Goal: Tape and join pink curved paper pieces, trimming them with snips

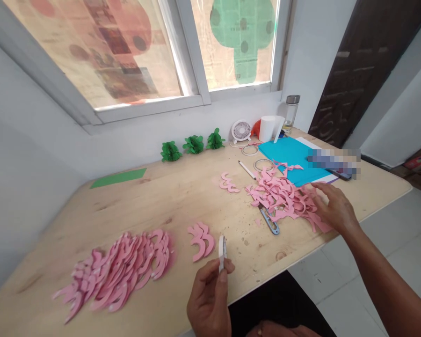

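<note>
My left hand [210, 297] is closed near the table's front edge, pinching what looks like a narrow roll of white tape [221, 248], seen almost edge-on. Just beyond it lie several wavy pink paper cut-outs [200, 241]. A large heap of similar pink curved pieces [126, 271] spreads to the left. My right hand [335, 206] is open, fingers apart, at the right side of a pile of pink paper scraps [280, 192]. From beneath that pile sticks out a blue-grey utility knife [269, 222]. Another small group of pink cut-outs [228, 183] rests behind.
Green paper ornaments [193, 145] line the wall beside a small white fan [241, 131], a white roll [266, 128] and a glass bottle [292, 112]. Blue sheets [287, 154] and a partly blurred phone-like object [333, 166] lie right. A white pen [247, 169] and green strip [119, 178] lie flat.
</note>
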A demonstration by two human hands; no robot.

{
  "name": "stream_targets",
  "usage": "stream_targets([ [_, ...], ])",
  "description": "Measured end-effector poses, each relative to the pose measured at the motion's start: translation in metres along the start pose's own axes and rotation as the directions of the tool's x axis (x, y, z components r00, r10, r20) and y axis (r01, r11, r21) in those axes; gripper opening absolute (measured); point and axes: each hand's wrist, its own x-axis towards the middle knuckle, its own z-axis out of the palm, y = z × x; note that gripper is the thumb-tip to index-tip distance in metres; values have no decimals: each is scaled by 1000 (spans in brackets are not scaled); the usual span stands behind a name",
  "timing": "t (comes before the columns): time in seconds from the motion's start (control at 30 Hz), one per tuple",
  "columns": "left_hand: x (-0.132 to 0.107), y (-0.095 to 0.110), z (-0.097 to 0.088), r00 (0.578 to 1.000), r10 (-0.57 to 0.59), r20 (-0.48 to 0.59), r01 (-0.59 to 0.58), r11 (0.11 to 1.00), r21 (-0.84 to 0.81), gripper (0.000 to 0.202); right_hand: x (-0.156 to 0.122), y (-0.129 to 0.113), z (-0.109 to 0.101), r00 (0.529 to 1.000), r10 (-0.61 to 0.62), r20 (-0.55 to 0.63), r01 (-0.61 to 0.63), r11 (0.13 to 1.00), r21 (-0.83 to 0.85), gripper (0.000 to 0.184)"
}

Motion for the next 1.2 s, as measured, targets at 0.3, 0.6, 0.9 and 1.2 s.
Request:
stream_targets([
  [0.3, -2, -2, -1, 1000, -5, 18, 4, 999, 45, 25, -12, -15, 17, 989, -31, 141, 24, 998, 55, 39],
  [0.6, -3, -2, 2, 998, 21, 57, -22, 1000, 17, 18, 1, -29, -16, 987, -158, -21, 157, 987, -42, 33],
  [0.9, -3, -5, -1, 992, 43, 115, -46, 999, 25, 12, 49, -135, 27, 858, -267, 438, 180, 956, 231, 29],
  [1.2, -6, -9, 5, 999, 32, 23, -31, 999, -27, 13, 98, -197, 85, 721, -185, 668, 214, 976, 39, 30],
])
